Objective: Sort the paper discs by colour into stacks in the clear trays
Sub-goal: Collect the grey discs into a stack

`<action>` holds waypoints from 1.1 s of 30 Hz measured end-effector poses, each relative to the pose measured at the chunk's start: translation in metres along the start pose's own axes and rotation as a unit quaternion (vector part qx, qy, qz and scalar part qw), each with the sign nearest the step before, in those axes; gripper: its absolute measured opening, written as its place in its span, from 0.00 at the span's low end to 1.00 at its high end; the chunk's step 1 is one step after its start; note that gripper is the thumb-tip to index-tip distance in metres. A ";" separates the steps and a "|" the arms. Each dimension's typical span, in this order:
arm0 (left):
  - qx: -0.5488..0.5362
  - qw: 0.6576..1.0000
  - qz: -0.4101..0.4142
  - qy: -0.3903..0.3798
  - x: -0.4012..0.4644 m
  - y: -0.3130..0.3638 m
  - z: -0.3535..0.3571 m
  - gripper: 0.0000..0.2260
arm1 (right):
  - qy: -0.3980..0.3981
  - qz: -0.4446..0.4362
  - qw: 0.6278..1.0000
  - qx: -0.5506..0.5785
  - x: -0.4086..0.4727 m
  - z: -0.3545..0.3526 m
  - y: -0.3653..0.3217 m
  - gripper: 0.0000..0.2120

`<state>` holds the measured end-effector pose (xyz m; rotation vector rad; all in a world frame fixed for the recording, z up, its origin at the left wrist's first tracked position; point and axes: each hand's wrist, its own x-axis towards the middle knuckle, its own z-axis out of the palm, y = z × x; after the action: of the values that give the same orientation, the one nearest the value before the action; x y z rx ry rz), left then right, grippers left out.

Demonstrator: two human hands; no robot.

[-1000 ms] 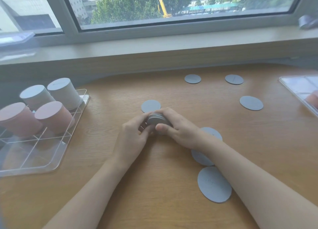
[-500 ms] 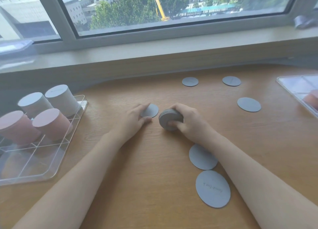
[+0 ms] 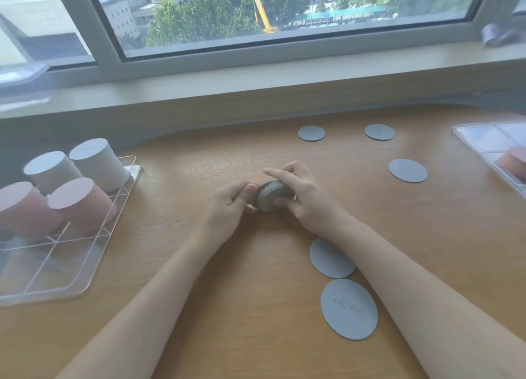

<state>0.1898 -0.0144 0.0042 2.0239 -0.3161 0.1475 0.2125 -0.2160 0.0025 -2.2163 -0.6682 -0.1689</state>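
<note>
Hands: left (image 3: 230, 205) and right (image 3: 301, 193) both clasp grey disc stack (image 3: 270, 198), tilted, mid-bench | Around: five loose grey discs (image 3: 408, 170) | Left clear tray (image 3: 85, 276): two pink stacks (image 3: 81, 205), two grey | Wooden bench (image 3: 227, 307) under window (image 3: 284, 8).

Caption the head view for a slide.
Both hands, left hand and right hand, grip a small stack of grey discs above the wooden table; five loose grey discs remain.

Left hand (image 3: 227, 205) back at grey stack (image 3: 270, 198), loose disc seemingly added
</note>
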 end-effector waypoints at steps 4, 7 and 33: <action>0.030 0.999 0.031 -0.027 -0.015 0.005 0.013 0.12 | -0.021 -0.015 0.999 -0.029 -0.004 0.002 -0.002 0.23; 0.014 0.998 0.039 -0.038 -0.016 0.008 0.013 0.14 | -0.016 -0.015 0.998 -0.066 -0.005 0.002 -0.005 0.22; 0.045 0.999 0.019 -0.007 -0.016 0.004 0.012 0.09 | -0.145 0.089 0.920 -0.354 -0.105 -0.059 -0.033 0.32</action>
<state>0.1733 -0.0242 -0.0010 2.1097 -0.3625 0.1747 0.1117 -0.2839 0.0300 -3.0300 -0.6139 0.0232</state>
